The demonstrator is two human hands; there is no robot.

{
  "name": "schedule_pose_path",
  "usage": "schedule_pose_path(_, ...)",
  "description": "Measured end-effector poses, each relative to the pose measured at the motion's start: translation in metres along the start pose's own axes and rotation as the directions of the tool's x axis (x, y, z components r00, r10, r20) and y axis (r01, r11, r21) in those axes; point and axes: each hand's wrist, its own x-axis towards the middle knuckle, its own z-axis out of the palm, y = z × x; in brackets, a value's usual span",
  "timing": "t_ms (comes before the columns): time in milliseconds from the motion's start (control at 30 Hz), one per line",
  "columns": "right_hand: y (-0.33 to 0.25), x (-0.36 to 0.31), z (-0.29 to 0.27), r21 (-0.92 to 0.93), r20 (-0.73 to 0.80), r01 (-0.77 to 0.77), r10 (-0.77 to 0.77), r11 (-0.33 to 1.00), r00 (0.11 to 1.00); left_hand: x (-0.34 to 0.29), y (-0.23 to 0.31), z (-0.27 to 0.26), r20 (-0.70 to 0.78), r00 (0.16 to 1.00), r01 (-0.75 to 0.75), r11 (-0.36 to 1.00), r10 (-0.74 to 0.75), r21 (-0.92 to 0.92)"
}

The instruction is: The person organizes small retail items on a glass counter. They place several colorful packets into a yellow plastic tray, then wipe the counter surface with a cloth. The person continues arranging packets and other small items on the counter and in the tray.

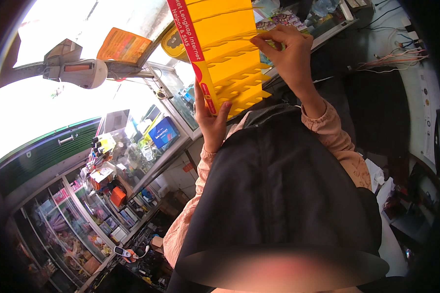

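A yellow cardboard display rack (232,53) with slotted tiers and a red printed side stands tilted at the top middle. My left hand (212,124) grips its lower left corner, the thumb on the front and the fingers behind the red side. At the rack's right edge, my right hand (291,51) has thumb and forefinger pinched on the end of one tier, with the other fingers curled. The tiers near the left thumb look slightly smeared.
Left of me is a glass counter (154,163) with a blue box (164,133) and packets on it. A lamp (80,71) and an orange sheet (123,45) are at the upper left. Cables (393,61) lie at the right. Glass shelves (73,219) hold goods at the lower left.
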Motion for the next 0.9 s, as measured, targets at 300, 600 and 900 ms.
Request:
schedule_pose_path(300,-0.044,-0.001,-0.003,-0.178,0.077,0.394,-0.387,0.902,0.919,0.001,-0.011,-0.005,0.027,0.999,-0.022,0.998,0.021,0.06)
schedule_pose_path(600,-0.014,-0.002,-0.016,-0.397,0.262,0.554,-0.488,0.732,0.833,0.001,-0.004,-0.013,0.038,0.991,-0.13,0.965,0.125,0.229)
schedule_pose_path(900,0.028,-0.011,-0.022,-0.525,0.183,0.439,-0.406,0.73,0.895,-0.004,0.002,-0.02,0.002,0.996,-0.089,0.971,0.091,0.222)
